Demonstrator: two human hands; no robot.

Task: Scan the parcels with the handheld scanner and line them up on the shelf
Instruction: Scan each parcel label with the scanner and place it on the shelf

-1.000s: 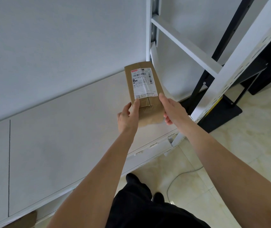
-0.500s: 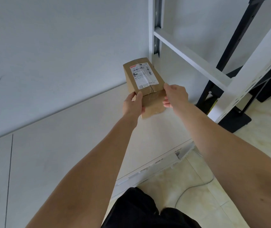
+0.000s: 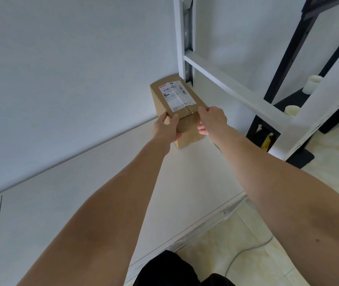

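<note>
A brown cardboard parcel (image 3: 180, 104) with a white shipping label on top stands on the white shelf board (image 3: 102, 182), deep in the back right corner against the wall and the white upright post. My left hand (image 3: 167, 127) grips its near left edge with the thumb on top. My right hand (image 3: 211, 119) holds its near right edge, fingers curled down the side. No scanner is in view.
The white shelf frame (image 3: 236, 93) with a slanted crossbar rises on the right. Behind it stands a black rack (image 3: 284, 65) with two pale cups (image 3: 311, 84). A cable (image 3: 246, 252) lies on the beige tiled floor below the shelf's front edge.
Both hands carried the parcel from above the shelf's front area back into the far right corner, where its base now sits on the board.
</note>
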